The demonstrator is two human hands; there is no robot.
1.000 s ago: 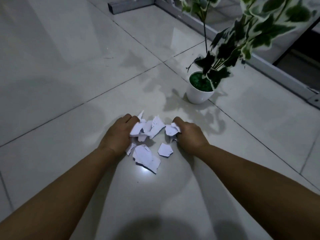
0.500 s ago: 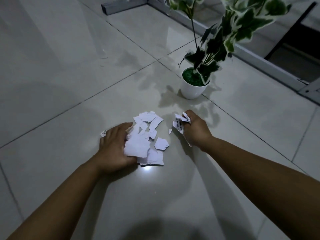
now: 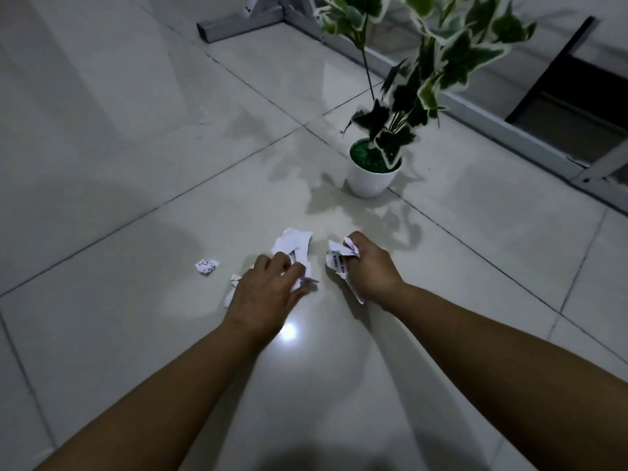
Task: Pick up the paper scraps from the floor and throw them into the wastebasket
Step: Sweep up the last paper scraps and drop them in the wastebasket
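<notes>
White torn paper scraps (image 3: 292, 244) lie bunched on the tiled floor in front of me. My left hand (image 3: 268, 290) covers most of the pile, its fingers curled round several scraps. My right hand (image 3: 372, 266) grips a crumpled bunch of printed scraps (image 3: 338, 258), lifted slightly off the floor. One small printed scrap (image 3: 207, 265) lies alone to the left of my left hand. No wastebasket is in view.
A white pot (image 3: 372, 178) with a tall leafy green-and-white plant (image 3: 438, 52) stands just beyond the scraps, to the right. Grey metal frame bars (image 3: 509, 137) run along the floor at the back and right. Glossy floor tiles (image 3: 119, 164) stretch to the left.
My left hand has gathered the loose scraps under its fingers, so fewer lie spread out. My right hand keeps its bunch. A small scrap to the left is now exposed.
</notes>
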